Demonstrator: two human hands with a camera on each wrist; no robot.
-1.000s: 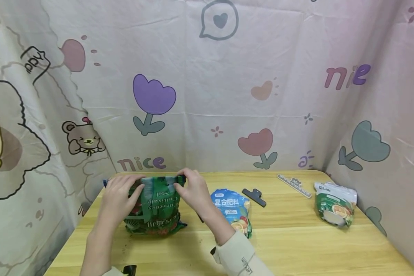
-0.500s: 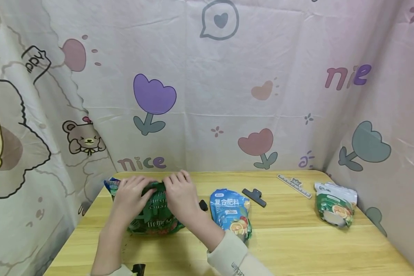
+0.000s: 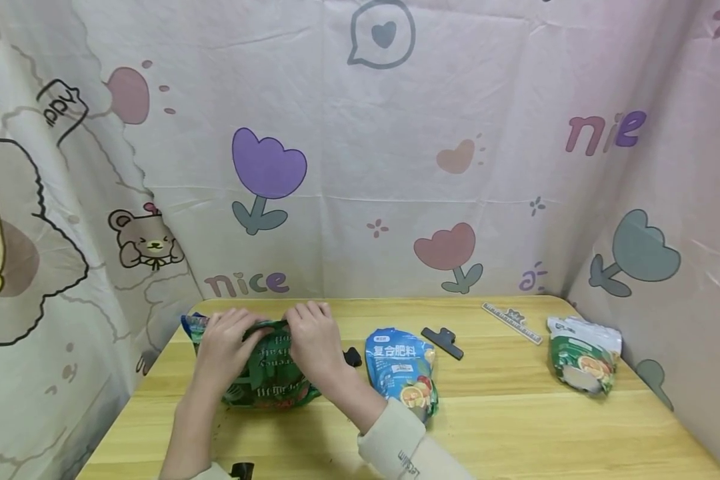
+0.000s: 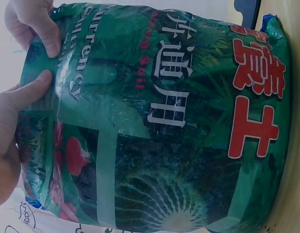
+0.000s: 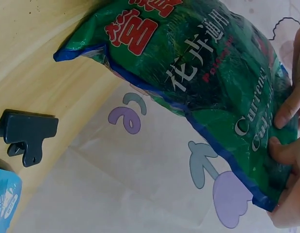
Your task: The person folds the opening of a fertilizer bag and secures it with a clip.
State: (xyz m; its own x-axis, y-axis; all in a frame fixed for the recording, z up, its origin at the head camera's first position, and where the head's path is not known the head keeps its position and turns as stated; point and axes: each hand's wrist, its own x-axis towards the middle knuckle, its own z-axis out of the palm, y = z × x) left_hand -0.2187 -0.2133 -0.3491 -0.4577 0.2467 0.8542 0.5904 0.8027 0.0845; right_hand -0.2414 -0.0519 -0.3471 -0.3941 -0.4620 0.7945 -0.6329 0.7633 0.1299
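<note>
A green plastic bag of potting soil (image 3: 270, 373) stands on the wooden table at the left, its printing upside down in the head view. My left hand (image 3: 225, 350) grips its top edge left of the middle, thumb on the near face. Close beside it, my right hand (image 3: 315, 340) pinches the same edge, thumb on the near side. Between the hands the top edge appears folded over. In the left wrist view both thumbs press on the bag's front (image 4: 140, 97). The right wrist view shows the bag's blue side seam (image 5: 217, 141); the far-side fingers are mostly hidden.
A black clip (image 3: 353, 357) lies just right of the bag, partly hidden by my right hand. Farther right are a blue fertilizer pouch (image 3: 401, 373), another black clip (image 3: 443, 342), a white ruler (image 3: 512, 322) and a white-and-green pouch (image 3: 583, 357). A patterned curtain hangs behind the table.
My right hand has moved left from the bag's top right corner, close to my left hand. The bag's top is lower and folded. Over the last half second little differs.
</note>
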